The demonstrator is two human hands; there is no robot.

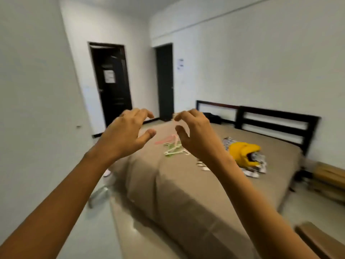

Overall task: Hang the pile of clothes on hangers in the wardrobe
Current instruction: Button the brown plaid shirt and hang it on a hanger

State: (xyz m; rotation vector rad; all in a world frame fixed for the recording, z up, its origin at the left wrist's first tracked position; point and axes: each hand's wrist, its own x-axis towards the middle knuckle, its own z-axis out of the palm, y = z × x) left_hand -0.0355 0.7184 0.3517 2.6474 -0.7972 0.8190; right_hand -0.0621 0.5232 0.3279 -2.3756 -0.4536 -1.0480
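Not started: clothes pile [246,157] and hangers [172,146] lie apart on bed [186,184]. Left hand [127,135] and right hand [196,135] raised, loosely curled, empty.

We are holding our left hand [128,133] and right hand [194,136] up, fingers curved, gripping nothing; hangers [173,147] are lying on the bed [177,193] beyond them, the clothes pile [244,156] right of the right hand.

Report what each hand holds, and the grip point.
Nothing: the left hand and right hand hover empty, fingers loosely curled; the hangers and clothes lie untouched on the bed.
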